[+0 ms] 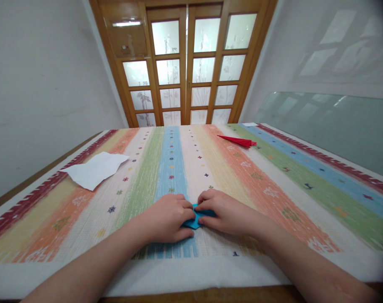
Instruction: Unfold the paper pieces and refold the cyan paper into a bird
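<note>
A small piece of folded blue paper lies on the striped tablecloth near the front edge. My left hand is closed on its left side, fingers curled over the top and thumb at the near edge. From the right, my right hand grips the same paper, with thumb and fingers pinching it. Both hands cover much of the paper, so its full shape is hidden. A red folded paper plane rests farther back on the right.
A creased white sheet lies on the left of the tablecloth. Beyond the table stand wooden doors with glass panes. Walls rise on both sides, and a glass panel leans along the right.
</note>
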The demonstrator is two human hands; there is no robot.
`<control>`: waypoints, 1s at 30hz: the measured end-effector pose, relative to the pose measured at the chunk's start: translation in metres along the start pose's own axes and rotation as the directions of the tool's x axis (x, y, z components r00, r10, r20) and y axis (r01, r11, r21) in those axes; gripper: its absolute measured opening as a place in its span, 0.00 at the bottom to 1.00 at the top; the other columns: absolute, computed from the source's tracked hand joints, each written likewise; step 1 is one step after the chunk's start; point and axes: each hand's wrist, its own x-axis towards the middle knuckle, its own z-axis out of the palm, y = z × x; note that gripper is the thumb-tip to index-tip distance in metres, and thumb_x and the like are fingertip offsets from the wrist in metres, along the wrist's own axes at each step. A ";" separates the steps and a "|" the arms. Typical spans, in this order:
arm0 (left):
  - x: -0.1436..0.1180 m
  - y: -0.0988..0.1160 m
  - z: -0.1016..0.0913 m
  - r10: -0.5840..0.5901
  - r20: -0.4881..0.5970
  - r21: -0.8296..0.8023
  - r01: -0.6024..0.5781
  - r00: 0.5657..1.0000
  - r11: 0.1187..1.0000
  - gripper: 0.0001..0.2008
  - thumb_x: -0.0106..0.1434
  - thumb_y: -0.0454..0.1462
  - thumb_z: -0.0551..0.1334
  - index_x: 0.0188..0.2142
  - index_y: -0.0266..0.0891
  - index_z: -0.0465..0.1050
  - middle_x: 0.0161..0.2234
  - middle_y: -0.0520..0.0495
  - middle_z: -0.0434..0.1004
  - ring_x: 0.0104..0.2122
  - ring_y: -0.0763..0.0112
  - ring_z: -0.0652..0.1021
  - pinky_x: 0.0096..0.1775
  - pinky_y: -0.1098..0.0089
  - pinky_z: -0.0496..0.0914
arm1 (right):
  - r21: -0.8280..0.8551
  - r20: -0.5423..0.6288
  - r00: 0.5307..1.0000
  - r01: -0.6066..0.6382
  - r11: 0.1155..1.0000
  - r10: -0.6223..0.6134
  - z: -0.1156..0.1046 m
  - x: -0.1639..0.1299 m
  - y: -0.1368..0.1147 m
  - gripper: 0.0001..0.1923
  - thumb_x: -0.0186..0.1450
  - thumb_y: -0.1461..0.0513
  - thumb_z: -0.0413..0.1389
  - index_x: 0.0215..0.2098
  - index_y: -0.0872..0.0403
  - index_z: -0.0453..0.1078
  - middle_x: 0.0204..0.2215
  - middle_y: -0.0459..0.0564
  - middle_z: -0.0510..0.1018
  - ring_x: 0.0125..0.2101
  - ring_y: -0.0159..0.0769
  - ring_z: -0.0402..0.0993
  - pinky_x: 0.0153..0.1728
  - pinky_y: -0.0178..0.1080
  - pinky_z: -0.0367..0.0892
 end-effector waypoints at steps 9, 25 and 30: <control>0.002 -0.006 0.010 -0.066 -0.030 -0.021 0.065 0.997 0.998 0.09 0.68 0.37 0.59 0.35 0.41 0.78 0.33 0.47 0.80 0.37 0.63 0.78 0.42 0.64 0.69 | -0.012 0.029 1.000 0.005 1.000 -0.004 -0.004 -0.002 -0.001 0.11 0.63 0.56 0.64 0.43 0.49 0.80 0.42 0.51 0.79 0.41 0.43 0.73 0.45 0.42 0.65; 0.004 -0.021 0.011 -0.087 -0.031 -0.161 0.081 0.996 0.984 0.09 0.66 0.32 0.62 0.42 0.43 0.80 0.38 0.48 0.83 0.41 0.64 0.79 0.46 0.66 0.69 | 0.004 -0.080 0.996 -0.046 0.999 0.046 0.011 0.005 0.007 0.09 0.68 0.65 0.58 0.42 0.50 0.80 0.37 0.50 0.80 0.39 0.39 0.74 0.42 0.39 0.66; 0.001 -0.018 0.010 -0.050 -0.041 -0.190 0.041 0.998 0.981 0.09 0.66 0.33 0.61 0.42 0.42 0.80 0.42 0.47 0.82 0.43 0.64 0.79 0.49 0.65 0.69 | 0.017 -0.089 0.995 -0.040 0.999 0.041 0.011 0.004 0.005 0.09 0.69 0.64 0.57 0.41 0.50 0.80 0.37 0.50 0.80 0.38 0.39 0.74 0.42 0.40 0.66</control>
